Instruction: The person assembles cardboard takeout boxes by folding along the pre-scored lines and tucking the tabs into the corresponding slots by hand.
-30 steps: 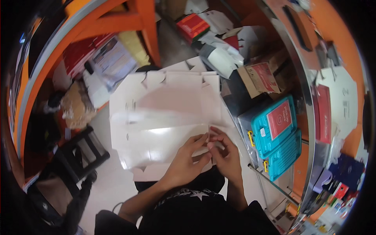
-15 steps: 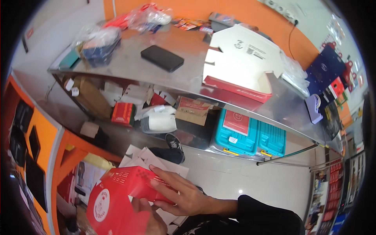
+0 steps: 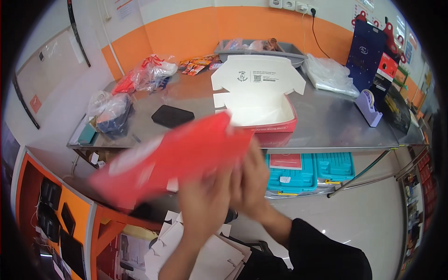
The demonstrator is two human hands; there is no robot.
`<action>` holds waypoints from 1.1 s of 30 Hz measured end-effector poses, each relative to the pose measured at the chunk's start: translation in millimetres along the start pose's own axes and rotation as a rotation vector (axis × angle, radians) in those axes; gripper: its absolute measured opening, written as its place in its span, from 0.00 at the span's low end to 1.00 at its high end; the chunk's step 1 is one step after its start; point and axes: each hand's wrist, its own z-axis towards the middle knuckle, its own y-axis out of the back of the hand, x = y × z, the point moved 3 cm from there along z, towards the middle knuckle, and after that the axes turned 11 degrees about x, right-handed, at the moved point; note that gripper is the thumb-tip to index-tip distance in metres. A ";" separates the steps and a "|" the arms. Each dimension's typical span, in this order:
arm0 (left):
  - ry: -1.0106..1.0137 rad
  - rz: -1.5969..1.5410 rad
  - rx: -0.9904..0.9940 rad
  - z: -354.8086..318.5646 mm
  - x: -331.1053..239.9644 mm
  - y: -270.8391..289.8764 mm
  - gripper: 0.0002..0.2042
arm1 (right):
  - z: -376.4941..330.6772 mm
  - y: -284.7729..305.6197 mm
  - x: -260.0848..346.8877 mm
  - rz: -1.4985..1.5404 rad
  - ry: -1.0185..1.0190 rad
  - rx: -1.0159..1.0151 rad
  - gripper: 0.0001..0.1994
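Note:
A red cardboard box [image 3: 177, 154], smeared by motion, is held up in front of me between both hands. My left hand [image 3: 205, 200] grips its near side, fingers closed against the card. Beside it my right hand [image 3: 254, 182] is closed on the right end of the same box. Some fingertips are blurred or hidden behind the red card. Beyond, on the metal table [image 3: 326, 126], stands an open box [image 3: 261, 114] with a white inside, red outer walls and its lid raised. Below my forearms lies a stack of flat white card blanks [image 3: 210, 254].
A black phone [image 3: 171, 115] lies left of the open box. Plastic bags [image 3: 151, 74] sit at the back left, a grey tray [image 3: 289, 51] behind. At the right stand clear plastic bags [image 3: 329, 77] and a purple tape dispenser [image 3: 369, 109]. Teal lidded bins [image 3: 298, 175] are under the table.
Both hands have lifted the red box up from low at the left to in front of the table. My view has tilted up, showing more wall.

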 end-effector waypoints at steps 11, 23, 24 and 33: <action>0.139 0.171 0.136 197.4 78.1 -92.7 0.18 | 61.1 38.9 -159.7 -0.111 -0.438 0.066 0.18; 0.430 0.205 0.443 190.9 127.6 -119.7 0.18 | 2.1 66.6 -233.9 0.296 -0.657 0.093 0.20; 0.432 0.207 0.447 190.8 128.0 -118.9 0.18 | -2.6 61.7 -238.4 0.297 -0.624 0.109 0.21; 0.479 0.130 0.568 183.7 139.2 -120.5 0.23 | -7.3 64.7 -238.8 0.441 -0.793 0.098 0.34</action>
